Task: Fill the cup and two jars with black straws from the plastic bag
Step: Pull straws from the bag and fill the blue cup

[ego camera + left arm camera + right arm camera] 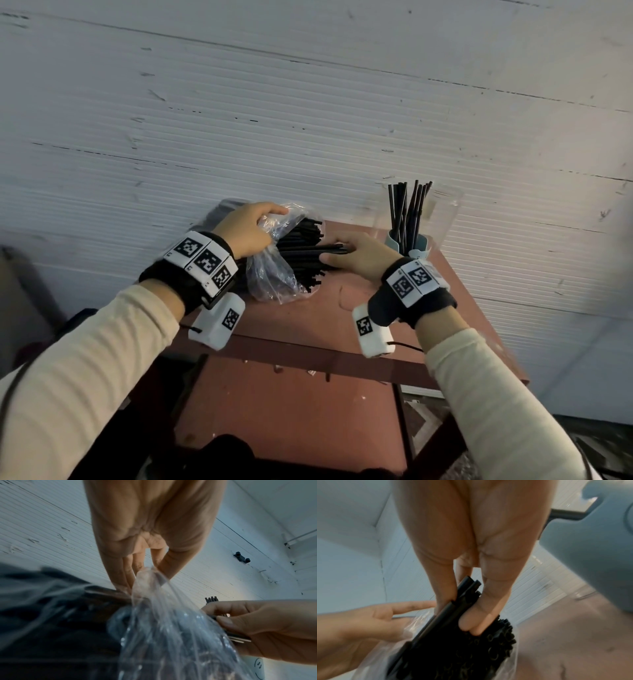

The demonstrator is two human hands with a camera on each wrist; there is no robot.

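Observation:
A clear plastic bag (270, 270) full of black straws (301, 246) lies on its side on the reddish table (308, 325). My left hand (245, 229) pinches the bag's rim (147, 574) between thumb and fingers and holds it up. My right hand (356, 253) grips a small bunch of black straws (453, 609) at the bag's mouth, thumb under and fingers over. To the right a pale blue cup (407, 243) holds several upright black straws (407, 209). Behind it stands a clear jar (445, 212), faint against the wall.
A white ribbed wall (308, 120) rises right behind the table. The table's front edge (308, 353) and a lower shelf (291, 411) lie beneath my wrists. Bare tabletop (342, 301) shows between the bag and my right wrist.

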